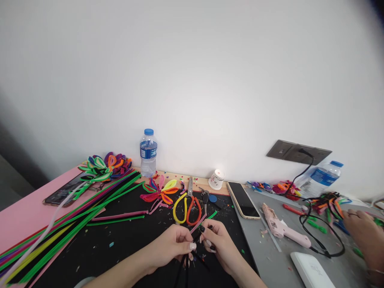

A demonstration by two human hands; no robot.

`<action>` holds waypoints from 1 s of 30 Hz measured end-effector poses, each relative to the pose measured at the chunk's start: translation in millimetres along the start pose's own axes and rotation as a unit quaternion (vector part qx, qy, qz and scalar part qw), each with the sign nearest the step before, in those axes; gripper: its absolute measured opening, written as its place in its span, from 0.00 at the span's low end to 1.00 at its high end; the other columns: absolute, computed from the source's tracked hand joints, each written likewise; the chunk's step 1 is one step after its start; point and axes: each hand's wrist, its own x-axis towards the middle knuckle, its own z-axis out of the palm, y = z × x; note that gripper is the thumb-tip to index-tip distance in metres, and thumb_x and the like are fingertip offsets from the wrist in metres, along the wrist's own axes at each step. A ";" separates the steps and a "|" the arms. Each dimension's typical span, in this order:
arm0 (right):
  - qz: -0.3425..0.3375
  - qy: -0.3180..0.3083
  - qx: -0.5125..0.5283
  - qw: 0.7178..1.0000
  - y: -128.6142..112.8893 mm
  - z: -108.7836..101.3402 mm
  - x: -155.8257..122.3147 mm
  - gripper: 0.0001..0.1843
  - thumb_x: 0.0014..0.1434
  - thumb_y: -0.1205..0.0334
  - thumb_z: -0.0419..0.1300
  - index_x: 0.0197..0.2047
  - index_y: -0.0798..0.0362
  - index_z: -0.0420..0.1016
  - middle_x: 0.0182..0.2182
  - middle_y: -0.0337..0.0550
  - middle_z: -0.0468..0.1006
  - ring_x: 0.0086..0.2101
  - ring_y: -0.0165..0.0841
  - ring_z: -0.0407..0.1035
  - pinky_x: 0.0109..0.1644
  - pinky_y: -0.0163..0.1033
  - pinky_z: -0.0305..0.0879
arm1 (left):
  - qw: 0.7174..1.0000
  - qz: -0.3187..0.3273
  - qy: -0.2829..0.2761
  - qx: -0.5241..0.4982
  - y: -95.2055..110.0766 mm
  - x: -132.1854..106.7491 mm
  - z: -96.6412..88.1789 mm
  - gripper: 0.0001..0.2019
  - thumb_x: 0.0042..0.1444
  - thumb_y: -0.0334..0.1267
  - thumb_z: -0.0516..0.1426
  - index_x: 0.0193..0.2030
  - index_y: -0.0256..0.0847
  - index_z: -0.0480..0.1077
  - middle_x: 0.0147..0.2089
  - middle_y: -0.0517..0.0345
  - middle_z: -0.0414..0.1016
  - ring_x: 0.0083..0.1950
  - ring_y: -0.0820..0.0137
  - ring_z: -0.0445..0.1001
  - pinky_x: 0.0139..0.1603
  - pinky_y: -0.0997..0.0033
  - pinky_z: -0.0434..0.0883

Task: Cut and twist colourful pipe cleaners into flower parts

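Note:
My left hand (172, 245) and my right hand (218, 242) meet low in the middle over a black mat (126, 244). Both are closed in a pinch on thin black pipe cleaners (192, 258) that hang down between them; a pink pipe cleaner (198, 223) rises from my fingers. Just beyond them lie scissors (189, 206) with one yellow and one orange handle loop, and a flower of bent pipe cleaners (160, 193).
Long pipe cleaners (75, 218) lie fanned at the left, with a phone (64, 191) and a looped bunch behind. Water bottle (148, 153), paper cup (216, 179), second phone (243, 199), pink glue gun (282, 227) with black cord. Another person's hand (364, 234) works at the right.

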 end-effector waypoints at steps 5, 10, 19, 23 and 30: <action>-0.030 0.051 -0.039 0.998 -0.3 -5.2 2.8 0.13 0.56 0.54 0.57 0.27 0.55 0.64 0.15 0.28 0.53 0.16 0.21 0.41 0.19 0.30 0.36 | 0.996 0.053 0.060 -0.039 -0.1 4.9 -1.6 0.15 0.45 0.46 0.60 0.25 0.35 0.64 0.22 0.61 0.70 0.21 0.77 0.65 0.22 0.79 0.60; -0.155 0.100 -0.202 0.962 -0.7 -1.9 -2.1 0.04 0.55 0.62 0.57 0.31 0.54 0.66 0.23 0.34 0.62 0.22 0.24 0.53 0.24 0.30 0.49 | 0.978 0.100 0.124 -0.135 1.7 7.4 -5.3 0.12 0.49 0.42 0.59 0.28 0.35 0.66 0.27 0.60 0.70 0.28 0.75 0.69 0.34 0.72 0.68; -0.298 0.026 -0.437 0.848 -0.1 13.7 -9.6 0.16 0.50 0.77 0.56 0.40 0.51 0.68 0.36 0.42 0.71 0.38 0.33 0.65 0.40 0.35 0.61 | 0.963 0.120 0.157 -0.185 -1.5 8.9 -6.6 0.10 0.50 0.40 0.59 0.26 0.37 0.63 0.26 0.60 0.70 0.29 0.74 0.70 0.35 0.72 0.69; -0.301 0.010 -0.471 0.829 4.7 11.5 -5.4 0.15 0.54 0.77 0.53 0.41 0.49 0.68 0.37 0.41 0.72 0.38 0.33 0.65 0.43 0.36 0.62 | 0.965 0.110 0.150 -0.187 -2.5 7.0 -4.3 0.11 0.50 0.40 0.59 0.25 0.36 0.63 0.26 0.60 0.70 0.29 0.75 0.69 0.35 0.71 0.69; -0.300 0.032 -0.500 0.812 9.9 15.8 -5.1 0.12 0.51 0.76 0.56 0.36 0.50 0.67 0.32 0.40 0.72 0.34 0.33 0.64 0.38 0.36 0.61 | 0.970 0.101 0.156 -0.159 -1.3 6.1 1.0 0.13 0.48 0.41 0.60 0.24 0.36 0.61 0.23 0.63 0.67 0.27 0.76 0.67 0.32 0.74 0.68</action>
